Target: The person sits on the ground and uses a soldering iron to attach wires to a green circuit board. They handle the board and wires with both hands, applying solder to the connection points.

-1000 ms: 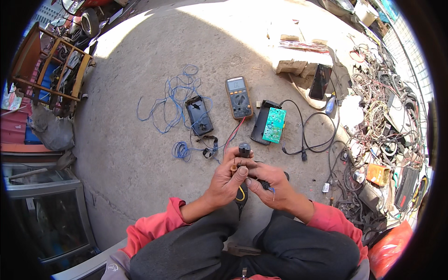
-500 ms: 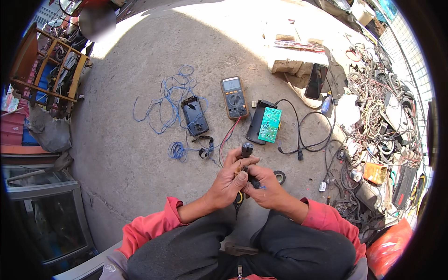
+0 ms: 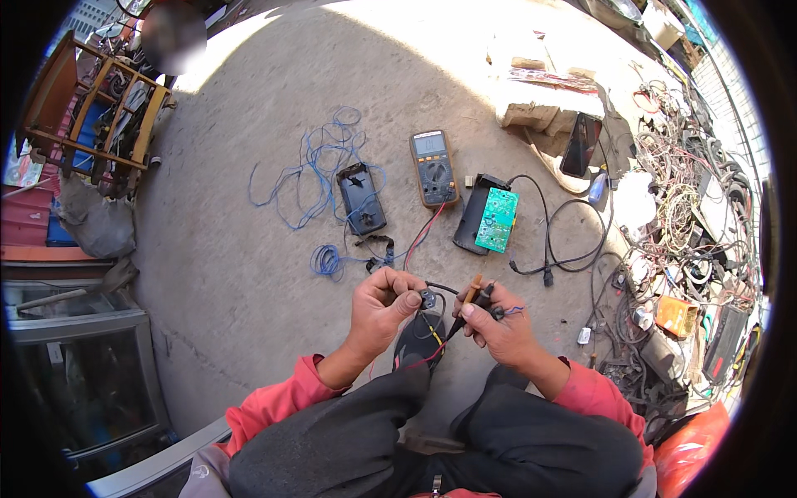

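Observation:
My left hand [image 3: 378,311] pinches a small black plug connector [image 3: 428,300] between thumb and fingers, its end face turned up. A black cord runs from near it toward my right hand [image 3: 505,332]. That hand is closed around the multimeter's test probes, an orange-brown one [image 3: 472,288] and a dark one beside it, both pointing up and away. A black cable end with a blue wire [image 3: 513,310] also sticks out by its fingers. Beyond the hands lie a multimeter [image 3: 434,170] with its display on, a green circuit board [image 3: 498,220] on a black case half [image 3: 471,217], and another black case half [image 3: 361,199].
Blue wire [image 3: 303,178] sprawls in loops on the concrete at left, with a small coil [image 3: 326,262] nearer. A black power cord [image 3: 573,264] curls right of the board. A phone [image 3: 580,145] leans on a block; a cable heap [image 3: 681,207] lines the right. A glass-fronted cabinet [image 3: 91,382] stands left.
My hands have come apart, left hand to the left and right hand to the right. The plug connector has tipped from standing upright to facing me. The whole view has shifted slightly.

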`<act>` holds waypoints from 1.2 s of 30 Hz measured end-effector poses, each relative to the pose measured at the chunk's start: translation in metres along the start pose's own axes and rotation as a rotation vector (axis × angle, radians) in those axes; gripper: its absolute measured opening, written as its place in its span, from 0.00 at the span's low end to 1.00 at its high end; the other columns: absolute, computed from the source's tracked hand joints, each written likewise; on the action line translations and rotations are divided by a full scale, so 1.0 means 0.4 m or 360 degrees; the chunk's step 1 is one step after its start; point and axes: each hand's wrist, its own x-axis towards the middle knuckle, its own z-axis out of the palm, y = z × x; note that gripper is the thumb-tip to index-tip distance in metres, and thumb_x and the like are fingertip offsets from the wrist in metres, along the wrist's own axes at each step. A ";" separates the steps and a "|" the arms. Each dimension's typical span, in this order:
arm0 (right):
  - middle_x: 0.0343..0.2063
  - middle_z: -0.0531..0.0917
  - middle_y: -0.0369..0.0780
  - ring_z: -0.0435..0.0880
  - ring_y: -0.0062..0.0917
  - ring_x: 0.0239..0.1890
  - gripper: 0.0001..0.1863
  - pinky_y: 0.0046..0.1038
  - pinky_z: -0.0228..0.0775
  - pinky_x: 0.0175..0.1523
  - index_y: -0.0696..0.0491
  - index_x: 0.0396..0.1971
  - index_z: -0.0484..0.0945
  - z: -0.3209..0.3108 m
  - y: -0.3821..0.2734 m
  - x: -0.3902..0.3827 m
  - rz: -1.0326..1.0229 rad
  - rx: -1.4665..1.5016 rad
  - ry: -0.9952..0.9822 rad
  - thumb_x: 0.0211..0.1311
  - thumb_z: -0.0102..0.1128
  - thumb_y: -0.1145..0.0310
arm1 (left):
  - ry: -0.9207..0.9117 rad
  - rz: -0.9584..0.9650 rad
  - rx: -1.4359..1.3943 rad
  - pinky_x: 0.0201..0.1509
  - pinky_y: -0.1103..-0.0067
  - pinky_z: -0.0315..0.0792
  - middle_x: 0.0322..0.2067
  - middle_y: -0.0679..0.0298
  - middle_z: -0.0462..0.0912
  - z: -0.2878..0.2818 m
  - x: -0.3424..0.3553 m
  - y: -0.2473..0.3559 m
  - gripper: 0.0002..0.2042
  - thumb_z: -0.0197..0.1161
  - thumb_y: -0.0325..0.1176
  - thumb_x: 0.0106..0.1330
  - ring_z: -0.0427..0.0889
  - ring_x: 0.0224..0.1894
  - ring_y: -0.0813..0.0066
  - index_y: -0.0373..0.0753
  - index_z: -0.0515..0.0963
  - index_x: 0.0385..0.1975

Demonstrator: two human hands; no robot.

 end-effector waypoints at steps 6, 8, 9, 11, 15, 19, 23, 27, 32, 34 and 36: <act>0.31 0.80 0.35 0.73 0.12 0.23 0.12 0.15 0.63 0.25 0.57 0.44 0.74 -0.018 -0.043 -0.005 0.0049 0.0114 0.0072 0.66 0.58 0.67 | -0.0336 0.0089 0.0229 0.46 0.81 0.68 0.40 0.61 0.74 0.002 0.001 0.037 0.17 0.64 0.34 0.65 0.73 0.42 0.77 0.32 0.75 0.50; 0.31 0.80 0.36 0.73 0.12 0.23 0.12 0.14 0.63 0.23 0.57 0.44 0.73 -0.025 -0.053 -0.007 0.0050 0.0217 0.0046 0.65 0.58 0.66 | -0.0500 0.0117 0.0304 0.49 0.83 0.65 0.43 0.63 0.70 -0.005 0.006 0.038 0.14 0.62 0.29 0.66 0.69 0.45 0.79 0.33 0.75 0.49; 0.31 0.80 0.36 0.73 0.12 0.23 0.12 0.14 0.63 0.22 0.57 0.44 0.73 -0.028 -0.055 -0.008 0.0050 0.0267 0.0034 0.65 0.59 0.66 | -0.0480 0.0109 0.0283 0.49 0.83 0.65 0.43 0.63 0.70 -0.005 0.003 0.037 0.13 0.62 0.28 0.65 0.69 0.45 0.78 0.33 0.75 0.48; 0.30 0.81 0.36 0.75 0.12 0.23 0.12 0.14 0.64 0.22 0.58 0.40 0.75 -0.030 -0.055 -0.010 0.0035 0.0191 -0.0048 0.65 0.60 0.66 | -0.0438 0.0095 0.0241 0.49 0.82 0.66 0.43 0.62 0.71 -0.005 -0.003 0.034 0.12 0.62 0.26 0.65 0.70 0.46 0.77 0.34 0.76 0.47; 0.27 0.81 0.36 0.75 0.12 0.24 0.11 0.15 0.66 0.26 0.58 0.37 0.77 -0.031 -0.079 -0.019 0.0080 0.0009 -0.0228 0.64 0.61 0.65 | -0.0416 0.0189 0.0220 0.52 0.78 0.68 0.45 0.59 0.74 0.006 0.001 0.036 0.10 0.62 0.22 0.63 0.73 0.48 0.73 0.34 0.76 0.44; 0.25 0.82 0.35 0.75 0.12 0.24 0.11 0.17 0.67 0.29 0.58 0.34 0.80 -0.025 -0.090 -0.022 0.0117 -0.0056 -0.0335 0.63 0.63 0.64 | -0.0388 0.0234 0.0342 0.52 0.76 0.71 0.44 0.56 0.77 0.008 0.000 0.047 0.10 0.62 0.22 0.62 0.76 0.46 0.71 0.34 0.75 0.43; 0.24 0.81 0.34 0.75 0.11 0.26 0.12 0.16 0.67 0.31 0.59 0.31 0.80 -0.024 -0.079 -0.017 0.0079 -0.0177 -0.0381 0.62 0.64 0.64 | -0.0373 0.0317 0.0444 0.53 0.75 0.71 0.44 0.57 0.79 0.004 0.006 0.040 0.11 0.63 0.21 0.61 0.77 0.47 0.70 0.34 0.75 0.43; 0.24 0.80 0.34 0.76 0.12 0.28 0.12 0.18 0.68 0.33 0.59 0.29 0.79 -0.024 -0.063 -0.009 -0.0005 -0.0164 -0.0465 0.63 0.63 0.65 | -0.0375 0.0377 0.0493 0.54 0.75 0.70 0.44 0.57 0.78 0.002 0.008 0.034 0.11 0.63 0.20 0.60 0.77 0.48 0.69 0.34 0.75 0.43; 0.24 0.78 0.34 0.76 0.14 0.29 0.11 0.20 0.68 0.35 0.59 0.29 0.77 -0.008 -0.086 -0.008 0.0017 -0.0099 -0.0558 0.64 0.61 0.66 | -0.0362 0.0382 0.0497 0.55 0.74 0.69 0.43 0.56 0.78 -0.001 0.007 0.031 0.11 0.63 0.20 0.60 0.76 0.49 0.68 0.34 0.75 0.43; 0.24 0.77 0.34 0.76 0.15 0.29 0.11 0.21 0.68 0.35 0.59 0.29 0.77 -0.009 -0.082 -0.006 0.0009 -0.0128 -0.0578 0.64 0.60 0.66 | -0.0344 0.0365 0.0485 0.55 0.74 0.69 0.43 0.56 0.78 0.001 0.006 0.033 0.11 0.63 0.20 0.61 0.76 0.49 0.68 0.34 0.74 0.43; 0.24 0.78 0.34 0.76 0.14 0.29 0.11 0.21 0.68 0.35 0.59 0.29 0.77 -0.011 -0.079 -0.005 0.0024 -0.0132 -0.0589 0.65 0.60 0.66 | -0.0334 0.0338 0.0446 0.56 0.74 0.69 0.44 0.57 0.78 0.002 0.005 0.029 0.11 0.62 0.19 0.60 0.76 0.49 0.68 0.34 0.75 0.43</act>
